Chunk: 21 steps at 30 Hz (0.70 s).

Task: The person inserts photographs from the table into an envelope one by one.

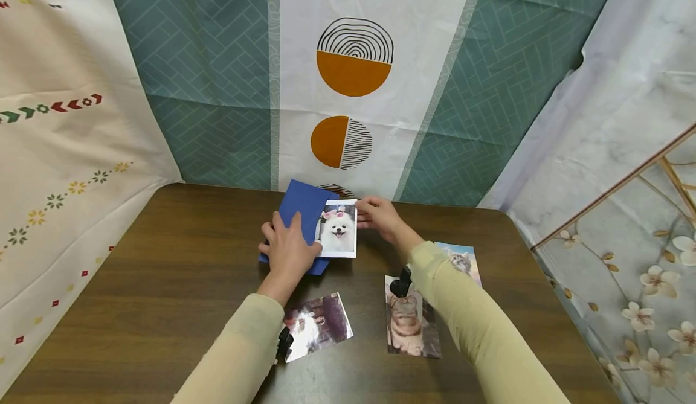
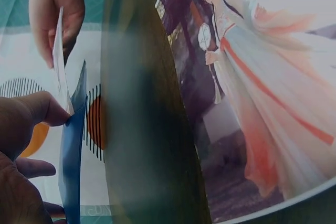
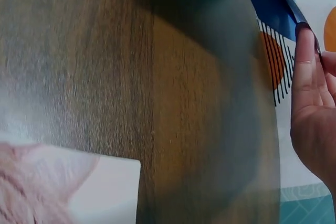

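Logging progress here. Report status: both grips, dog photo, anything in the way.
Left grip on blue folder. Right grip pinching dog photo by its edge. Dog photo partly under blue folder. Portrait photo lies apart; no obstruction seen.

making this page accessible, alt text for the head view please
A right hand pinches a photo of a white dog partly covered by a blue folder, which the left hand holds. Three other photos lie on a brown table.

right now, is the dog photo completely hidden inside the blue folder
No, in the head view the dog photo is plainly visible, extending past the blue folder.
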Tool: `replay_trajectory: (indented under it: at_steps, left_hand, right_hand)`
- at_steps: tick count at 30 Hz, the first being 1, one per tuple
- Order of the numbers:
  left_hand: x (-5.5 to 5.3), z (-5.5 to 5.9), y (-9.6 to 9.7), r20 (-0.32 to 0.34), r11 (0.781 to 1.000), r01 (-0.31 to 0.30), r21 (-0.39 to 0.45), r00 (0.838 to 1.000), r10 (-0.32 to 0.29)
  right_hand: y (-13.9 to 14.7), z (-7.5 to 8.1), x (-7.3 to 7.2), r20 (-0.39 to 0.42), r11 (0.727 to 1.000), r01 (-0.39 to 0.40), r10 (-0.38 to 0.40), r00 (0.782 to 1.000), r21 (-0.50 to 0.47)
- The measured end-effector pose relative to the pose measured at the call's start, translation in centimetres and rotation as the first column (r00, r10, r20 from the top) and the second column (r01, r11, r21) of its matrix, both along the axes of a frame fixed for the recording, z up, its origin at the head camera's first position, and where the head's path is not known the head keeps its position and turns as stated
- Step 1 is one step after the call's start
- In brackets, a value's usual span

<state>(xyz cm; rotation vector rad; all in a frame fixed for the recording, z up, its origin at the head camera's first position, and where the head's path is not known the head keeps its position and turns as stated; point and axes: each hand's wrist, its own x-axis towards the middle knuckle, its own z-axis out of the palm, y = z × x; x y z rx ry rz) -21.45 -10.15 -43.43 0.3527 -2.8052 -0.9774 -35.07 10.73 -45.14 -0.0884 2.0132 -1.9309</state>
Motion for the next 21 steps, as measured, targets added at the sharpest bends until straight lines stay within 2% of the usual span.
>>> replay_trajectory:
  at_steps: [7, 15, 21]
  left_hand:
    - [0.18, 0.02, 0.23, 0.011, 1.0, -0.007, 0.002, 1.0, 0.007]
    - [0.27, 0.27, 0.17, 0.028, 1.0, -0.003, -0.002, 1.0, 0.003]
    - [0.4, 0.41, 0.45, 0.024, 1.0, -0.007, -0.012, 1.0, 0.007]
  right_hand:
    - [-0.3, -0.38, 0.02, 0.03, 0.997, 0.008, -0.005, 1.0, -0.081]
    - [-0.16, -0.73, -0.24, 0.074, 0.988, 0.077, -0.068, 0.995, -0.133]
    - [-0.46, -0.79, -0.12, 0.054, 0.989, 0.042, -0.034, 0.998, -0.141]
